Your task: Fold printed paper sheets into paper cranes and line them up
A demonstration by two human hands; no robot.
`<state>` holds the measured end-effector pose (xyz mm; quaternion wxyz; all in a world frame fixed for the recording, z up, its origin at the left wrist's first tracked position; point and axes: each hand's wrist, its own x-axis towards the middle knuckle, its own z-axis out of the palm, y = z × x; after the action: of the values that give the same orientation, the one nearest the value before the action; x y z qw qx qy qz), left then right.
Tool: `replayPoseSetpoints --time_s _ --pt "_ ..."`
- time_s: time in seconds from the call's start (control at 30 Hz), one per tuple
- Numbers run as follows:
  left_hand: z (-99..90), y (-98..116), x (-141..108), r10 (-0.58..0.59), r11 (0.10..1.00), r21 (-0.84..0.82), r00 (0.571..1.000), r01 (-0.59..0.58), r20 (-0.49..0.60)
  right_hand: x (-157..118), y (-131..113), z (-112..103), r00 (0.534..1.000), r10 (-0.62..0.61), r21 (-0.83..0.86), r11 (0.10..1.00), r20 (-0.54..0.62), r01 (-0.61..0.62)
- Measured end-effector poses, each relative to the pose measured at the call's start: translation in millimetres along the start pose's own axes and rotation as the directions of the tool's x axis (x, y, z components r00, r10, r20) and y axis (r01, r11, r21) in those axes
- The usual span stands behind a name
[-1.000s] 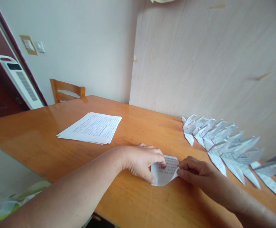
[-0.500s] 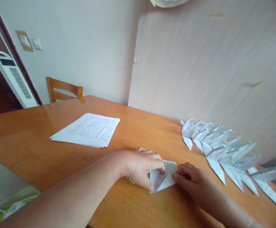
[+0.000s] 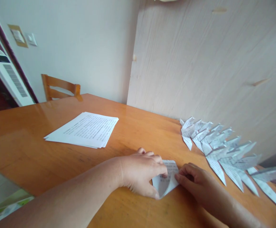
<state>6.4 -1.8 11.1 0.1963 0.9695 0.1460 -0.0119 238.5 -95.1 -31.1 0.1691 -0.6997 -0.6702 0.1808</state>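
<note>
A small folded sheet of printed paper (image 3: pixel 170 183) lies on the table between my hands, its near flap lifted and curving. My left hand (image 3: pixel 144 172) grips it from the left, thumb at the near corner and a bent finger pressing on the printed side. The other fingers of that hand curl over the tabletop. On the right, my right hand (image 3: pixel 193 180) pinches the flap's edge between thumb and forefinger.
A stack of printed sheets (image 3: pixel 85 131) lies on the wooden table (image 3: pixel 119 218) to the left. Several folded paper pieces (image 3: pixel 223 148) stand in a long overlapping row at the right. A wooden chair (image 3: pixel 60 85) is behind the table's far left edge.
The paper's near flap has lifted and opened into a curve, with its edge drawn slightly right. Both hands have shifted a little to the right with it.
</note>
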Motion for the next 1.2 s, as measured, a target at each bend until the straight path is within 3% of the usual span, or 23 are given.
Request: replayPoseSetpoints --time_s 0.63,0.9,1.2 --pt "16.2 21 7 -0.072 0.994 0.063 0.972 0.088 -0.224 7 -3 2 0.990 -0.008 0.036 0.999 -0.141 0.013" --pt "16.4 17 11 -0.158 0.987 -0.019 0.970 0.157 -0.186 7 -5 1 0.990 -0.015 0.037 0.999 -0.139 0.020" --pt "18.4 13 13 -0.161 0.987 -0.036 0.973 0.158 -0.166 9 -6 4 0.987 -0.020 0.021 1.000 -0.158 0.023"
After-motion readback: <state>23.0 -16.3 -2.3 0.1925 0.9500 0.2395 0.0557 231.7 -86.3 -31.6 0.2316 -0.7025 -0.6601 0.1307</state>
